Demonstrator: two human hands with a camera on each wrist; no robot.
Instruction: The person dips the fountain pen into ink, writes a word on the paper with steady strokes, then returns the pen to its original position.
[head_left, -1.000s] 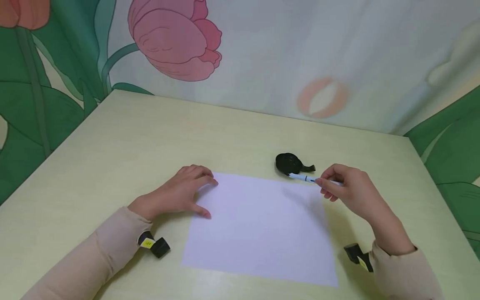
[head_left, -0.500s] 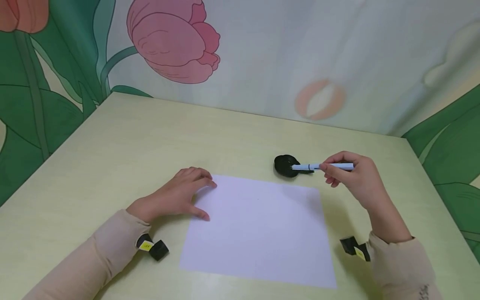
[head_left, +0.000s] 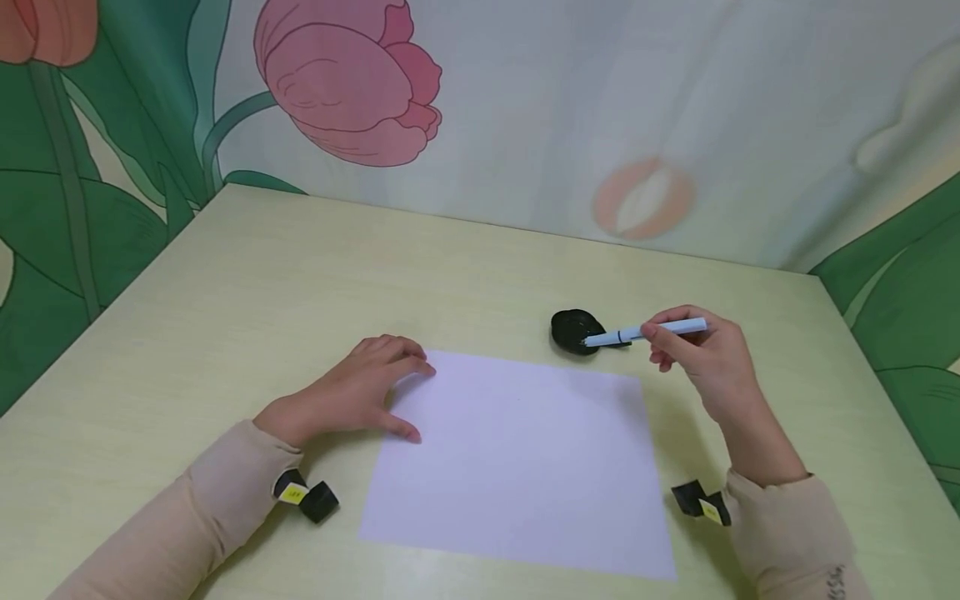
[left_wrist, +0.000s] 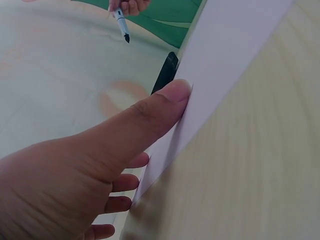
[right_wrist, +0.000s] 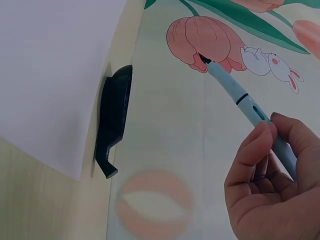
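Note:
A sheet of white paper lies flat on the table in front of me. My left hand rests on its left edge, thumb and fingers spread; the thumb shows against the paper in the left wrist view. Between thumb and fingers, my right hand pinches a light-blue pen with a dark tip. This pen is held in the air, slanting, and its tip overlaps a small black dish in the head view. The dish has a short handle and stands just behind the paper.
A pale wooden table extends around the paper. Behind it hangs a curtain printed with flowers and leaves. Small black wrist cameras sit at both sleeve cuffs, close over the table.
My right hand has risen with the pen. The tip has gone from the dish's front edge to over its middle, then shifted slightly. My left hand stays on the paper.

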